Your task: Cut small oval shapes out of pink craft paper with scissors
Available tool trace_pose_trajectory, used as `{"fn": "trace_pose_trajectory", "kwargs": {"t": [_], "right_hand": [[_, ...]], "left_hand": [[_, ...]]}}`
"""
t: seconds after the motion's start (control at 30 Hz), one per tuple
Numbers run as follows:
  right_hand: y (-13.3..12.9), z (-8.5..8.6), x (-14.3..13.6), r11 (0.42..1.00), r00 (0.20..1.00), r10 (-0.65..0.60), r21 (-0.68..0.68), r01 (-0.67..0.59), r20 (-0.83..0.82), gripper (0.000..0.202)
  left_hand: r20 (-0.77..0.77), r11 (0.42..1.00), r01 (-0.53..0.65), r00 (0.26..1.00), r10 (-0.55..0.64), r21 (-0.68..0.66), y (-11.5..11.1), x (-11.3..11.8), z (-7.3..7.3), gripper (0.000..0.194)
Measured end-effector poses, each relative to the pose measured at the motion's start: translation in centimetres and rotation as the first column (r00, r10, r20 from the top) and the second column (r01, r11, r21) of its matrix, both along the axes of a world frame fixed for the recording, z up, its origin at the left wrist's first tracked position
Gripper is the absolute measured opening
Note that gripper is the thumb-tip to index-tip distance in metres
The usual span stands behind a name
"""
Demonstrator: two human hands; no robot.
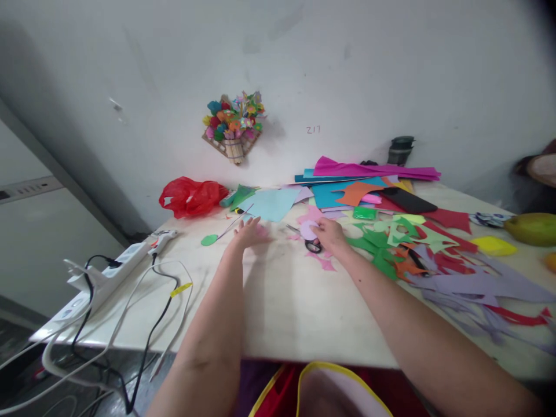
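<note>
My right hand (330,236) pinches a small pale lilac paper circle (308,230) at its right edge. Just under that circle lies a pair of scissors (313,247) with black handle loops, its blades pointing to the upper left. To the left, my left hand (248,233) is over the table with its fingers apart. A blurred pink patch (261,231) shows beside its fingers; whether the hand touches it I cannot tell. Left of that hand lies a green paper circle (209,240), close to a thin purple stick (234,221). Pink paper scraps (326,264) surround the scissors.
Colored scraps (469,281) cover the table's right side. Behind them are stacked sheets (328,194), a black phone (408,200) and a magenta roll (373,169). A red plastic bag (191,197) sits at the back left. Power strips (110,281) with cables line the left edge.
</note>
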State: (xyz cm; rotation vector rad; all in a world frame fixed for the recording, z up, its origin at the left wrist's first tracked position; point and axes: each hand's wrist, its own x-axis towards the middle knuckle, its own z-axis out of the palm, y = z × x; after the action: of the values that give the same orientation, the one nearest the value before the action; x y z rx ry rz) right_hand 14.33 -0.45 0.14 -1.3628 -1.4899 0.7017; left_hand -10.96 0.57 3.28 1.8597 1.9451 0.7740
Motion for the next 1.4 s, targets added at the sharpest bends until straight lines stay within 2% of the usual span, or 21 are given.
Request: {"fn": "trace_pose_trajectory", "kwargs": {"t": [0.07, 0.23, 0.4, 0.63, 0.73, 0.83, 0.9, 0.97, 1.03, 1.13, 1.23, 1.3, 1.4], "right_hand": [[0.1, -0.2, 0.1, 1.000, 1.000, 0.001, 0.003, -0.001, 0.026, 0.008], [0.3, -0.3, 0.2, 1.000, 0.998, -0.006, -0.022, 0.008, 0.063, 0.008], [0.4, -0.4, 0.2, 0.999, 0.995, -0.002, -0.042, 0.006, 0.100, 0.008], [0.2, -0.1, 0.2, 0.998, 1.000, 0.002, -0.064, -0.001, 0.019, 0.010], [-0.1, 0.2, 0.2, 0.997, 0.996, 0.017, -0.076, -0.023, -0.082, 0.012], [-0.3, 0.5, 0.3, 0.996, 0.974, 0.018, -0.086, -0.038, -0.224, 0.013], [-0.4, 0.8, 0.4, 0.996, 0.943, 0.005, -0.082, -0.034, -0.332, 0.014], [-0.3, 1.0, 0.6, 0.997, 0.907, -0.006, -0.069, -0.026, -0.420, 0.018], [-0.3, 1.2, 1.0, 0.998, 0.877, -0.018, -0.058, -0.012, -0.481, 0.021], [-0.2, 1.3, 1.4, 0.999, 0.845, -0.035, -0.049, 0.010, -0.533, 0.025], [-0.2, 1.3, 1.6, 1.000, 0.845, -0.015, -0.027, 0.001, -0.534, 0.026], [-0.2, 1.2, 1.6, 0.999, 0.860, 0.026, -0.003, -0.033, -0.509, 0.026], [-0.3, 1.3, 1.6, 0.997, 0.923, 0.066, -0.014, -0.077, -0.378, 0.023]], "left_hand": [[0.059, 0.998, 0.038, 0.997, -0.041, 0.047, 0.0, -0.6, -0.9, 0.079], [0.112, 0.996, -0.049, 0.993, 0.041, 0.071, 0.5, -1.6, -2.1, 0.049], [0.120, 0.992, -0.059, 0.992, 0.046, 0.113, 0.8, -2.0, -2.4, 0.033], [0.205, 0.986, -0.071, 0.978, 0.038, 0.153, 0.8, -1.9, -2.6, 0.026], [0.176, 0.982, -0.060, 0.984, 0.028, 0.179, 0.8, -1.7, -2.1, 0.025], [0.115, 0.978, -0.109, 0.989, 0.090, 0.178, 1.3, -0.9, -0.9, 0.029], [0.093, 0.970, -0.133, 0.989, 0.116, 0.205, 1.8, 0.3, 0.1, 0.031], [0.170, 0.957, -0.112, 0.983, 0.067, 0.267, 2.2, 2.1, 1.0, 0.029], [0.338, 0.967, -0.008, 0.937, -0.081, 0.255, 2.2, 4.5, 1.6, 0.030], [0.598, 0.971, 0.196, 0.765, -0.239, 0.136, 1.4, 8.4, 1.8, 0.036], [0.672, 0.919, 0.391, 0.665, -0.324, 0.055, 0.5, 11.2, 1.0, 0.036], [0.697, 0.893, 0.447, 0.623, -0.354, 0.054, 0.3, 12.0, 0.2, 0.034], [0.746, 0.900, 0.417, 0.558, -0.364, 0.128, 0.5, 11.9, -1.1, 0.034]]}}
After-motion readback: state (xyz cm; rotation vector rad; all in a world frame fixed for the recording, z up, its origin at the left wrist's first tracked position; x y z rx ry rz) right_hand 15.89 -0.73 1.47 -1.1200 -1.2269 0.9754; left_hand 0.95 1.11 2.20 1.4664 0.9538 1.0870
